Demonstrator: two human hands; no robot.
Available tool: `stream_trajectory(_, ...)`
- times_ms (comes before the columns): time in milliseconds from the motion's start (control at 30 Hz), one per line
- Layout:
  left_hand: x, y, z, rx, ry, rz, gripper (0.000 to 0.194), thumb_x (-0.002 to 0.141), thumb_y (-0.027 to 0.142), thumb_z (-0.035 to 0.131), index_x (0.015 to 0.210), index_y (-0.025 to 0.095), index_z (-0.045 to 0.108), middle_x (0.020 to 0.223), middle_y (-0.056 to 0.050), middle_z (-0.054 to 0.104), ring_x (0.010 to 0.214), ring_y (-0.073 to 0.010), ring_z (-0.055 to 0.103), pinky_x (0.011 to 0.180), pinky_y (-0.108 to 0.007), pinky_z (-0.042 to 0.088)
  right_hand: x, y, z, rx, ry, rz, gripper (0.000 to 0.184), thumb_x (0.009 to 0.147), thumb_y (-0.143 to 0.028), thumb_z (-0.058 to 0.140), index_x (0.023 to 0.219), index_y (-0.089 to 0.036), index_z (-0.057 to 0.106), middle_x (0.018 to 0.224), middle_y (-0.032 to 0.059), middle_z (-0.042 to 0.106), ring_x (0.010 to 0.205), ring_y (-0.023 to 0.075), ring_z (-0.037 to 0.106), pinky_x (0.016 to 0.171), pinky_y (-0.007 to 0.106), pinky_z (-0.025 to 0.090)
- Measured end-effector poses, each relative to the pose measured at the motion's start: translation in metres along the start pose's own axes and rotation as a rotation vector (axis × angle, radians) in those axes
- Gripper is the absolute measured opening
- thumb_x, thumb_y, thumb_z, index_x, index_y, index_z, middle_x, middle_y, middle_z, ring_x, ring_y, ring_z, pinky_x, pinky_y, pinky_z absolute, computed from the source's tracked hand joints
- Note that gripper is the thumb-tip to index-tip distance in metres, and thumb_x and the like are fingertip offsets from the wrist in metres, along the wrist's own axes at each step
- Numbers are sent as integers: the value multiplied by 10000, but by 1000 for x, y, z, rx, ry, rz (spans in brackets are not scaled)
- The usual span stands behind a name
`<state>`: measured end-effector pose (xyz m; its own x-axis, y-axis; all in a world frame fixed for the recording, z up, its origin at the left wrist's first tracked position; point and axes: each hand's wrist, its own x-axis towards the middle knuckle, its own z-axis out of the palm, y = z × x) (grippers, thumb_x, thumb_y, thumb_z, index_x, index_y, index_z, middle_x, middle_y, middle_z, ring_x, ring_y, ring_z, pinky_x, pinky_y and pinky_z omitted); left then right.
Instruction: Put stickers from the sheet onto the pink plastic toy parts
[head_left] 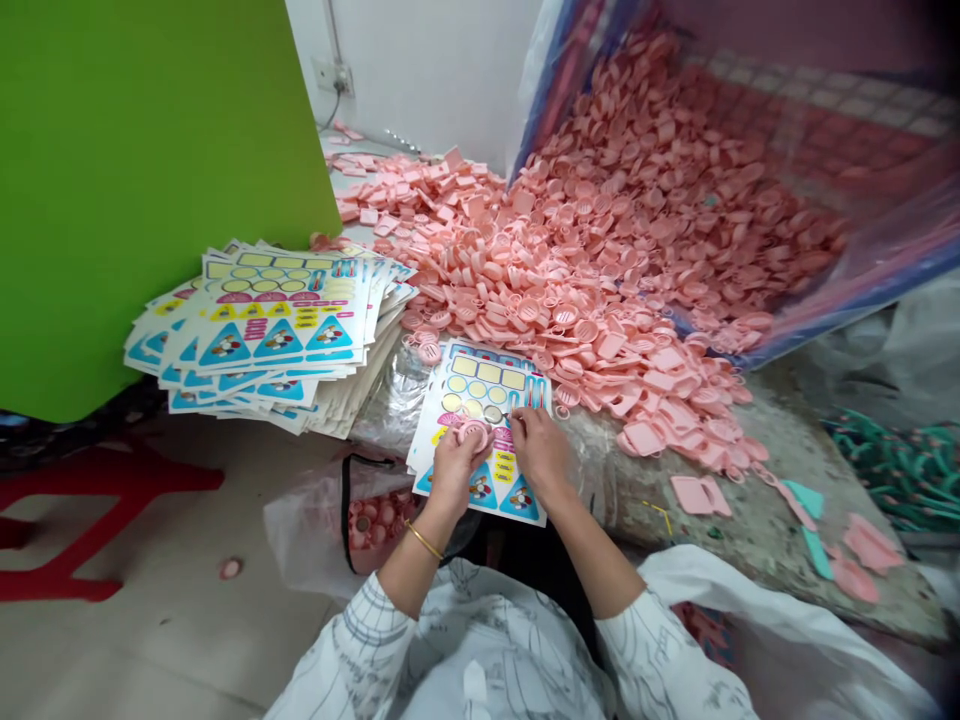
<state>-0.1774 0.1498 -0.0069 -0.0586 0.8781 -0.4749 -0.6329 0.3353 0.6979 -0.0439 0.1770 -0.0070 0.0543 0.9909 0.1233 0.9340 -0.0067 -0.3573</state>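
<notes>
- Two hands work over one sticker sheet [480, 385], and we see it lying right under our chin, its long axis running away from us and leaning slightly to the left.
- Our left hand [455, 470] has its fingers curled around a pink disc [472, 432], clamped on it, and presses it down over the middle of the sheet.
- Our right hand [541, 452] sits just beside it, over the sheet's right side. Thumb and fingers come together near a silver circle [493, 413], but we can't tell whether they pinch anything.
- Of the two, the left is nearer to us and the right nearer to the pink heap.
- Beneath the sheet we have crumpled clear plastic [390, 385] on a rough concrete ledge [765, 550].
- To the left, a fanned stack of sheets [277, 330] leans against a green board [150, 200].
- Ahead, a big heap of pink plastic pieces [600, 230] spills out of a plastic-lined bin [825, 290].
- Down on the tiled floor [150, 640], we have a red stool [90, 500] and a bag of pink pieces [379, 520].
</notes>
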Motion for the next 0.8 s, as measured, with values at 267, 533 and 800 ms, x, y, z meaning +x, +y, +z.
stream_trajectory(267, 2, 2, 0, 0, 10, -42, 291, 737, 266, 760, 940, 141, 592, 1029, -127, 715, 975, -216, 716, 858, -306, 547, 5, 3, -12, 119, -103, 28, 210, 950, -293, 495, 1006, -229, 687, 1047, 48, 697, 920, 193, 625, 734, 279, 393)
stream_trajectory(533, 1, 3, 0, 0, -3, -45, 302, 737, 268, 762, 960, 142, 600, 1055, -133, 722, 986, -215, 712, 899, -326, 545, 13, -4, -6, 107, -68, 170, 284, 866, -498, 595, 864, -226, 675, 929, 33, 711, 798, 194, 630, 644, 276, 357)
stream_trajectory(800, 2, 3, 0, 32, 10, -45, 264, 762, 241, 734, 971, 137, 609, 1026, -125, 722, 935, -200, 716, 870, -316, 548, 27, -1, -9, 668, -14, 198, 374, 723, -587, 689, 724, -220, 616, 705, -9, 632, 649, 155, 548, 620, 267, 395)
